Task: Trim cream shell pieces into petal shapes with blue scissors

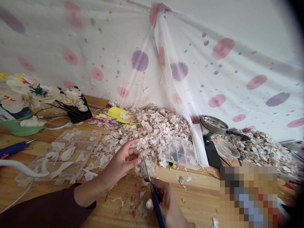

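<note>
My left hand is in front of the big heap of pale flakes, its thumb and fingers pinched together at the scissor tips. What it pinches is too small to tell apart from the heap behind. Just right of and below it, my right hand is wrapped round dark-handled scissors, whose metal blades point up toward the left fingertips. Small scraps and red stains lie on the wooden table beneath the hands.
Clear compartment trays with pale pieces stand left; another tray lies right of the heap. Farther out are white flowers, a blue tool, metal bowls, a black phone and a second heap. A patterned sheet hangs behind.
</note>
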### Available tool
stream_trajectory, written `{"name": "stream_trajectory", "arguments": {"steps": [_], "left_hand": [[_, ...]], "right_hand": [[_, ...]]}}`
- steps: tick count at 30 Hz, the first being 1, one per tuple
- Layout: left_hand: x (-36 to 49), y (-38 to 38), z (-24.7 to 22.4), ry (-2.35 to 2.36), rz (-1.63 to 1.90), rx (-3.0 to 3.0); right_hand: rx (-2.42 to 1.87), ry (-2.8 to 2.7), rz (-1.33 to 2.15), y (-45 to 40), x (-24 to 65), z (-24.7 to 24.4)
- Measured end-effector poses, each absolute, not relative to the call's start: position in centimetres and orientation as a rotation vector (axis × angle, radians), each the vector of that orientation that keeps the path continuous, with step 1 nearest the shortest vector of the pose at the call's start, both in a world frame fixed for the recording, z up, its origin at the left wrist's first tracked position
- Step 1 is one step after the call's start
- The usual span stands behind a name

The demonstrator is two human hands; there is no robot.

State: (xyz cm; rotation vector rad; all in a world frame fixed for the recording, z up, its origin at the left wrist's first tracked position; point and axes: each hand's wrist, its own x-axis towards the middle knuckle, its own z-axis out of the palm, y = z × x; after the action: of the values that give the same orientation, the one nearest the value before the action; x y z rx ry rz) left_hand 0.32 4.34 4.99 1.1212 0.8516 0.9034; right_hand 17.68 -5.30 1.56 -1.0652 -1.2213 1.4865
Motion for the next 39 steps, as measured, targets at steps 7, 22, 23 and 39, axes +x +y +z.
{"name": "stream_trajectory", "arguments": {"steps": [7, 22, 23, 39], "left_hand": [[0.3, 4.8, 3.9, 0.834, 0.902, 1.13], [0.6, 4.4, 4.6, 0.849, 0.91, 1.067], [0.6, 4.4, 4.7, 0.854, 0.91, 1.065], [0.7, 3.9, 4.1, 0.75, 0.708, 1.243]], "right_hand": [[-1.036, -1.233, 1.514, -5.1, 17.7, 1.4], [-1.021, -1.226, 1.487, -5.0, 17.3, 1.3], [-1.054, -1.234, 1.478, -5.0, 17.4, 1.0], [-1.196, -0.938, 1.32, -4.4, 17.8, 0.4]]}}
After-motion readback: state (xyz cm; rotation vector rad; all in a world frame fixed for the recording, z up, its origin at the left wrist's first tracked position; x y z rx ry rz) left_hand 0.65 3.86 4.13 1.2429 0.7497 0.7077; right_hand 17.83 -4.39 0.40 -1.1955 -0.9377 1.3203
